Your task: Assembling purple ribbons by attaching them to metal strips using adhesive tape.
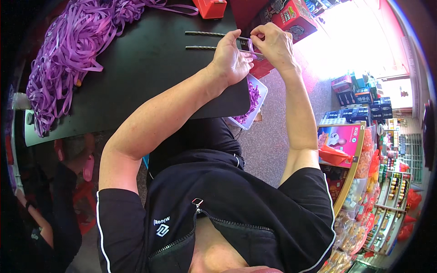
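Observation:
Two spiral-fluted metal rods (200, 48) jut out past the far right edge of the dark table, side by side. Purple ribbon (251, 46) lies across them near their right ends. My left hand (229, 59) is over the rods, palm partly turned up, thumb raised and fingers stretched toward the ribbon. Opposite it, my right hand (275, 47) bends down with thumb and forefinger pinched together at the ribbon. Its other fingers are curled and partly hidden. Below the rods, a white plastic bin (261, 102) holds short purple ribbon pieces.
A large tangled heap of purple ribbon (68, 59) covers the left of the dark table (150, 68). A red box-like object (210, 8) sits at its far edge. Shelves with packaged goods (359, 191) and stacked boxes (359, 95) stand at right. Another person's arm (41, 225) shows at lower left.

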Demonstrator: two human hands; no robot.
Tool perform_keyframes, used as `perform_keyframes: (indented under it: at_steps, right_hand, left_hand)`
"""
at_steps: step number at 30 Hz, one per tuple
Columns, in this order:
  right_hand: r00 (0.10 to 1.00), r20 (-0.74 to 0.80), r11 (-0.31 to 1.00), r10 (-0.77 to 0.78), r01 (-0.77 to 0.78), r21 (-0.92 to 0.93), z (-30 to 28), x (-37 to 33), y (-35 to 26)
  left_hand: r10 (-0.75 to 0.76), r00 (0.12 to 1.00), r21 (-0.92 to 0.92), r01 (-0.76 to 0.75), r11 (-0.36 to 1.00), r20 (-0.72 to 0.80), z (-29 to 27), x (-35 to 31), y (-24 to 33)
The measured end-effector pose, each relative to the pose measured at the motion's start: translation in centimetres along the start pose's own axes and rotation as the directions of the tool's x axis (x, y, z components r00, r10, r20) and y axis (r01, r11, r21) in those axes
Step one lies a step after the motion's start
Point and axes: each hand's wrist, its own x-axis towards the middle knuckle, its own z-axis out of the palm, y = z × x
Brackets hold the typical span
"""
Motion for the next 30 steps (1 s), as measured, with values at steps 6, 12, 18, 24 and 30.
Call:
perform_keyframes:
  at_steps: [6,12,18,24,30]
  right_hand:
    - [0.985,0.166,0.982,-0.039,0.068,-0.178,-0.5,0.0,-0.8]
    - [0.981,0.193,0.983,-0.006,0.042,-0.181,1.6,0.1,-0.9]
    - [0.985,0.169,0.965,-0.043,0.084,-0.248,1.2,0.0,-1.5]
    - [0.999,0.048,0.987,-0.021,0.028,-0.156,1.3,-0.5,-0.9]
    - [0.982,0.083,0.985,0.168,-0.171,0.035,0.9,-0.4,-0.2]
  left_hand:
    - [0.005,1.0,-0.016,-0.005,1.0,0.012,0.1,0.0,-0.1]
    - [0.012,0.999,0.012,-0.013,1.0,0.035,-0.1,0.1,0.1]
    - [0.03,0.996,-0.004,-0.03,1.0,0.083,-0.9,0.5,0.0]
    - [-0.027,1.0,-0.053,0.027,0.998,0.001,0.1,0.1,0.0]
    - [-0.033,0.999,-0.025,0.034,0.999,0.015,-0.3,0.3,0.1]
